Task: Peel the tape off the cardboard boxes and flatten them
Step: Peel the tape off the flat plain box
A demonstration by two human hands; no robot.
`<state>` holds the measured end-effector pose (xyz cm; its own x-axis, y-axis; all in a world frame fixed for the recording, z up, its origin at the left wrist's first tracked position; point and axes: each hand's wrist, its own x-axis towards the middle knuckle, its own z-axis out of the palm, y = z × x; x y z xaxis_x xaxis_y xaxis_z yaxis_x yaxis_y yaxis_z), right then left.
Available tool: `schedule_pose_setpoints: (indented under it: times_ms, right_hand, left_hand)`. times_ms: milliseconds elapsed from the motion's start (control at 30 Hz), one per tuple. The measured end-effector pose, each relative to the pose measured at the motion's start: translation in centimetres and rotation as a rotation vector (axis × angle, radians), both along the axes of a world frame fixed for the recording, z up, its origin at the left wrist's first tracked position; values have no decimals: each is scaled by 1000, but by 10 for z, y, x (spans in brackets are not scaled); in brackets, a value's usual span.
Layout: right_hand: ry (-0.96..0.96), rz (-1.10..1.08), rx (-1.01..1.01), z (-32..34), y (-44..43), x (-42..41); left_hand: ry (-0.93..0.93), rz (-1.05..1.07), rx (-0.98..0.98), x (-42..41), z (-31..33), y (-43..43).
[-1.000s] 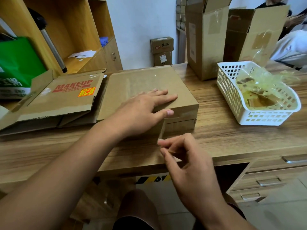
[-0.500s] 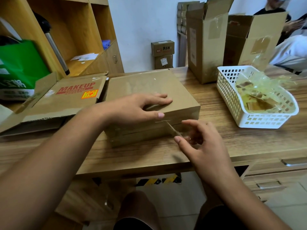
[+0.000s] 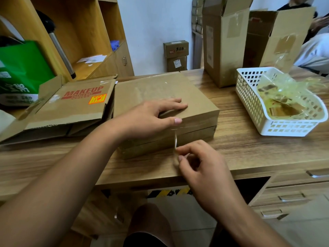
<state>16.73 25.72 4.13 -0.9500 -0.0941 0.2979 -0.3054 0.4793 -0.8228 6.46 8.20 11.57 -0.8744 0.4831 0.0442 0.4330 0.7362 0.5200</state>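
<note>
Right hand (image 3: 201, 164): thumb and forefinger pinched together on the free end of the tape (image 3: 175, 139), the other fingers curled, just in front of the box's near side.
Tape: a thin clear strip, running from the pinch up to the seam on that near side (how far it carries on along the side is hard to make out).
Left hand (image 3: 149, 118): flat on top of the box (image 3: 160, 90), fingers straight and pressing down, thumb along the top front edge.
Box: closed, low and wide, lying mid-desk.
Flattened box (image 3: 71, 107): just to its left, printed MAKEUP in red, flaps spread.
Basket (image 3: 249, 97): white, to the right of the box and apart from it, holding crumpled tape scraps (image 3: 284, 93).
Tall boxes (image 3: 224, 47): two, upright and open-topped, behind the basket.
Desk (image 3: 249, 148): wooden.
</note>
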Motion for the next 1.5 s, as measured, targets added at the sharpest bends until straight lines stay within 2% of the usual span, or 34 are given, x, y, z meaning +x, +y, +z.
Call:
schedule_pose_setpoints:
  times_ms: [167,367,667,867,1233,1367,1500]
  right_hand:
    - [-5,93,-28,1,-10,10]
    - [-65,2,-39,-1,4,-2]
    - [19,-75,158,7,27,-23]
    - [-29,13,113,8,25,-12]
    - [135,72,125,-8,-6,17]
    - [162,155,166,-6,-17,29]
    - [101,72,54,-3,-5,20]
  left_hand:
    - [34,44,33,1,-3,5]
    - [19,78,106,-2,-3,4]
    - [-145,-90,-140,1,18,-21]
    - [-49,-48,-85,3,4,-14]
    - [31,-7,-5,2,-6,-2]
    - [53,27,-16,2,-7,5]
    - [60,54,53,3,-8,8]
